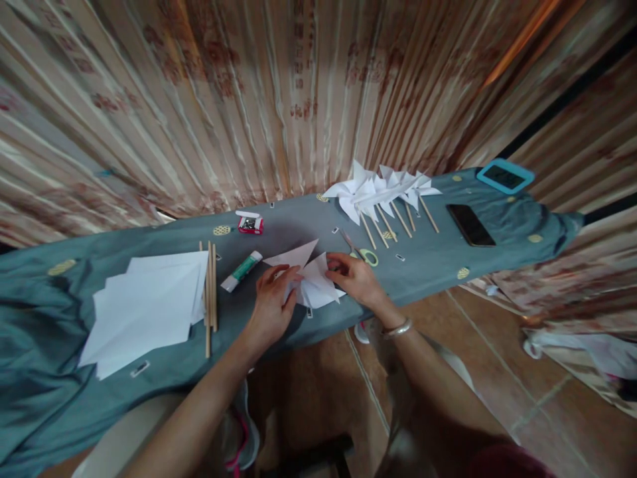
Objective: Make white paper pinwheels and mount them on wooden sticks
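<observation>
A white paper pinwheel (318, 277), cut and partly folded, lies on the cloth-covered table between my hands. The fingers of my left hand (275, 302) are closed on its left side. My right hand (352, 275), with a bracelet at the wrist, pinches a flap on its right. One pointed flap stands up at the back. Beyond my right hand lie scissors (367, 256) with yellow-green handles. A glue stick (241, 271) with a green label rests to the left of my left hand.
Several finished pinwheels (373, 189) on sticks lie at the back. White paper sheets (149, 305) and wooden sticks (213, 292) are at left. A small red box (250, 224) holds metal bits. A black phone (470, 224) and a blue-framed device (505, 176) lie at right. Curtains (279, 99) hang behind.
</observation>
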Demonstrator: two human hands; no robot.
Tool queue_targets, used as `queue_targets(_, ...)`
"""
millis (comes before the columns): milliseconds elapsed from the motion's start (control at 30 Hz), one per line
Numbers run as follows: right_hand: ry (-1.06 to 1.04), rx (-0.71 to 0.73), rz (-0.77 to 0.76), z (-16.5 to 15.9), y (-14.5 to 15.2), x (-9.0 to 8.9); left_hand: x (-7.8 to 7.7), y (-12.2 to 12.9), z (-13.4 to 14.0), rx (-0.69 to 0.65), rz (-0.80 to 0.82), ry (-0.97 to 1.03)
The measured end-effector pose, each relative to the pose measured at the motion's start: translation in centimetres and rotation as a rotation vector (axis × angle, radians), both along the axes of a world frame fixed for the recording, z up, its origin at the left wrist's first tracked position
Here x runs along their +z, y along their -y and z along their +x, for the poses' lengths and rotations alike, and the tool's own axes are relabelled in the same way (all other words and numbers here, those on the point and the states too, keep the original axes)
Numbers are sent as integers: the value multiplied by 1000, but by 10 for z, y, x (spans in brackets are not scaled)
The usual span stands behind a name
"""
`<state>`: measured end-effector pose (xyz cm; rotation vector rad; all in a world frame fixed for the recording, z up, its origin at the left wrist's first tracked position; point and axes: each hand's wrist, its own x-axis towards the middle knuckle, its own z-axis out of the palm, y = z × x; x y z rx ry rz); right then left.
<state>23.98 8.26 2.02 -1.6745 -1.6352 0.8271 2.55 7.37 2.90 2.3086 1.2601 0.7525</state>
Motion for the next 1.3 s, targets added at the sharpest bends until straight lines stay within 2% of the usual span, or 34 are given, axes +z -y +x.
queue_targets(133, -369, -43, -91, 4, -1, -15, -1, -2, -7, 14, 14, 20)
queue_targets(267, -461, -38, -130, 9, 1, -15, -3, -2, -9, 24, 32, 21)
queue_targets(333, -370, -17, -104, 11, 3, -12, -2, -2, -10, 28, 43, 15)
queue_targets(500, 128, 45, 132, 9, 15, -2, 3, -2, -13, 33, 98, 33)
queue_targets(633, 188, 147, 202, 0, 26, 4, 8, 0, -18, 47, 103, 17)
queue_targets(767, 12, 161, 157, -10, 28, 1, 12, 0, -24, 101, 83, 34)
queue_targets(900, -362, 154, -36, -15, 25, -7, 18, -4, -34, 143, 69, 76)
queue_targets(967, -414, 197, -95, -15, 25, -7, 20, -5, -40, 171, 81, 87)
queue_targets(1033, -299, 223, -60, -14, 29, -4, 21, -5, -46, 194, 93, 92)
queue_targets(1100, -88, 260, 56, -15, 35, 2, 21, -4, -52, 213, 94, 97)
queue_targets(1167, 99, 361, 153, -17, 42, 7, 21, -1, -57, 223, 84, 112)
queue_targets(1300, 239, 560, 154, -22, 50, 12, 21, 5, -62, 208, 38, 127)
